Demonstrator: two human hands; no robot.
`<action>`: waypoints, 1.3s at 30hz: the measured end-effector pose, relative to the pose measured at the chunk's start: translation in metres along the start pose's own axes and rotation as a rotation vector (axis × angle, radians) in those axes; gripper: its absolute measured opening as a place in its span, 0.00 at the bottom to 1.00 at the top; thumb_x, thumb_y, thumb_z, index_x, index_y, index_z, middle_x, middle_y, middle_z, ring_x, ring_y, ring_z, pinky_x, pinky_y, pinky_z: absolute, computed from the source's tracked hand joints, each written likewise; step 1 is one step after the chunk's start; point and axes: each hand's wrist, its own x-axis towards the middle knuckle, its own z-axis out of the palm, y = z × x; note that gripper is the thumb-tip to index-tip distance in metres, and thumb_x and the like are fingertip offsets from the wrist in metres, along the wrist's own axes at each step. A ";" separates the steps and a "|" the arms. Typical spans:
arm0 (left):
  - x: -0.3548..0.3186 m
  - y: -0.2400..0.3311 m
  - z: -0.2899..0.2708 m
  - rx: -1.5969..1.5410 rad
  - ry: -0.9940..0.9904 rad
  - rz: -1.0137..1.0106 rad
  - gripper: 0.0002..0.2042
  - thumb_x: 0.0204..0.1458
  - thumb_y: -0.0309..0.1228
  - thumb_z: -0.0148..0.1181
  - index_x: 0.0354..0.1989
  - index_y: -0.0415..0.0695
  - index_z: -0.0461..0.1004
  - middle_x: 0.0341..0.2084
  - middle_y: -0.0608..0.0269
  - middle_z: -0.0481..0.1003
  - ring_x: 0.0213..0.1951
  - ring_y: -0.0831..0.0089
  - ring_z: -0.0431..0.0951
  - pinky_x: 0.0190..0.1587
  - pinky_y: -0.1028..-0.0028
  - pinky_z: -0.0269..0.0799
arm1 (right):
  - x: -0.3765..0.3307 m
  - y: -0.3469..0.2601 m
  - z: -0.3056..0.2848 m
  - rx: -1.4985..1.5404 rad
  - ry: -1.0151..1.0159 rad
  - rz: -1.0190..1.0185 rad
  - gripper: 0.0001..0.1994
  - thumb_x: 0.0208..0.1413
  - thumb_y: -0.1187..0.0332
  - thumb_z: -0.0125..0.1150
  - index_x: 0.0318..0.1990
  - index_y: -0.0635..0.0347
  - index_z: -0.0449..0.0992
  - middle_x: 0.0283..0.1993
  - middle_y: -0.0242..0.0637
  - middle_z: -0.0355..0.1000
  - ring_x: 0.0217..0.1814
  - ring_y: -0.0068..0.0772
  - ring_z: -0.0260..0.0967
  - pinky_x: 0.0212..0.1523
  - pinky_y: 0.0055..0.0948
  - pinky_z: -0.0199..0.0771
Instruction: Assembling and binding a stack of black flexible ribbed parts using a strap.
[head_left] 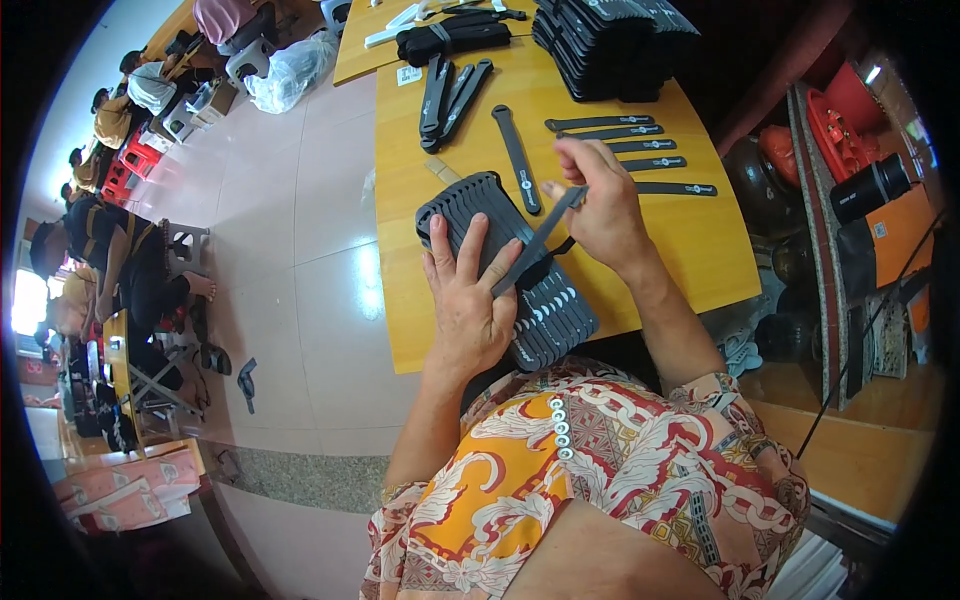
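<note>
Your right hand (pixel 600 205) pinches one thin black strap (pixel 540 243), light and floppy, so grip near its end, while your left hand (pixel 470 300) lies open, flat on the stack (pixel 545 320).

A small white label (pixel 409 75) lies on the wooden surface (pixel 690 250) near its far left edge, beside loose black strips. On the floor beyond that edge sits a bulging clear plastic bag (pixel 291 68), and flat pink-and-white packages (pixel 125 493) are stacked at lower left. At right, an orange panel carries a small white square label (pixel 880 229).
</note>
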 end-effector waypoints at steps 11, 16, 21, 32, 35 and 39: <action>0.001 0.002 0.003 -0.022 0.019 -0.006 0.21 0.45 0.26 0.53 0.51 0.46 0.75 0.64 0.51 0.54 0.68 0.39 0.36 0.61 0.35 0.39 | 0.009 -0.002 -0.013 1.479 -0.148 0.982 0.08 0.62 0.68 0.50 0.38 0.64 0.69 0.20 0.23 0.58 0.14 0.11 0.45 0.15 0.15 0.43; -0.006 -0.004 0.002 -0.022 0.000 -0.023 0.22 0.45 0.27 0.52 0.52 0.50 0.74 0.65 0.52 0.54 0.69 0.40 0.36 0.61 0.34 0.37 | 0.010 -0.008 -0.011 1.312 -0.239 0.805 0.13 0.57 0.68 0.58 0.46 0.66 0.69 0.30 0.29 0.65 0.26 0.16 0.60 0.25 0.15 0.59; -0.005 -0.005 0.005 -0.040 0.014 -0.024 0.22 0.45 0.27 0.52 0.52 0.52 0.74 0.65 0.52 0.54 0.69 0.40 0.36 0.60 0.33 0.37 | -0.008 0.020 -0.011 1.240 -0.362 0.620 0.35 0.47 0.62 0.70 0.59 0.69 0.61 0.48 0.38 0.66 0.50 0.26 0.66 0.47 0.19 0.69; -0.005 -0.007 0.007 -0.043 0.051 -0.027 0.19 0.51 0.30 0.53 0.53 0.52 0.74 0.65 0.53 0.55 0.69 0.41 0.38 0.60 0.34 0.38 | -0.065 0.000 -0.021 1.238 -0.558 0.845 0.39 0.41 0.53 0.75 0.57 0.68 0.66 0.46 0.36 0.71 0.51 0.28 0.66 0.53 0.26 0.66; -0.004 -0.007 0.008 -0.025 0.048 -0.028 0.17 0.53 0.32 0.52 0.53 0.52 0.74 0.64 0.53 0.55 0.69 0.42 0.39 0.60 0.34 0.39 | -0.051 -0.006 -0.014 0.929 -0.533 0.704 0.27 0.47 0.60 0.71 0.52 0.67 0.72 0.43 0.37 0.71 0.47 0.27 0.67 0.47 0.24 0.67; -0.002 -0.005 0.005 -0.008 0.032 -0.030 0.17 0.54 0.33 0.52 0.53 0.52 0.73 0.64 0.53 0.55 0.69 0.42 0.39 0.60 0.34 0.39 | -0.031 -0.017 -0.014 0.404 -0.368 0.235 0.15 0.50 0.71 0.65 0.45 0.66 0.76 0.40 0.44 0.69 0.42 0.35 0.68 0.41 0.26 0.69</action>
